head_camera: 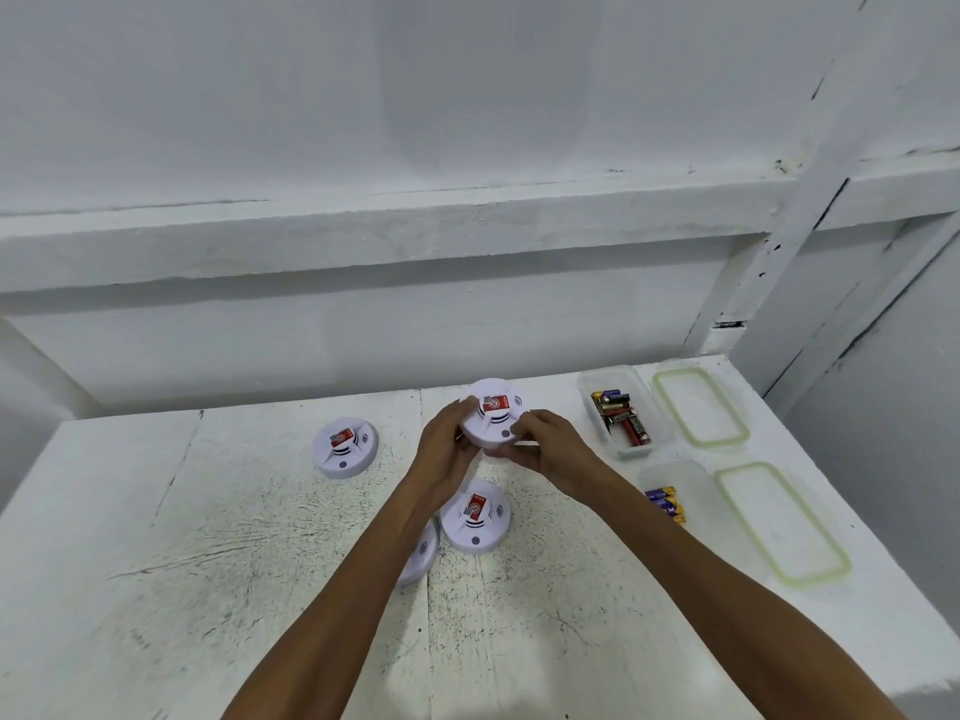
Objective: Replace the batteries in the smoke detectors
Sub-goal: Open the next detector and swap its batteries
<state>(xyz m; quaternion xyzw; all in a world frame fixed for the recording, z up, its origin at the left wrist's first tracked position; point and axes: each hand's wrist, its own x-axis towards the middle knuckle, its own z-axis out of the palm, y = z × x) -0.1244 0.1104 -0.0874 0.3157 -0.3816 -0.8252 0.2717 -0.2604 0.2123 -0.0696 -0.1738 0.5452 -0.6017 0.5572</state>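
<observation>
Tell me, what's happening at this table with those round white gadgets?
A person grips one smoke detector at its rim with the left hand and right hand, over the white table. Three more detectors lie on the table, one partly hidden by the left forearm. At right, two open containers hold batteries, their lids beside them.

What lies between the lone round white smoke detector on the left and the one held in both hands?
In the head view, only bare white tabletop separates the lone round white smoke detector from the left hand gripping the held smoke detector.
</observation>
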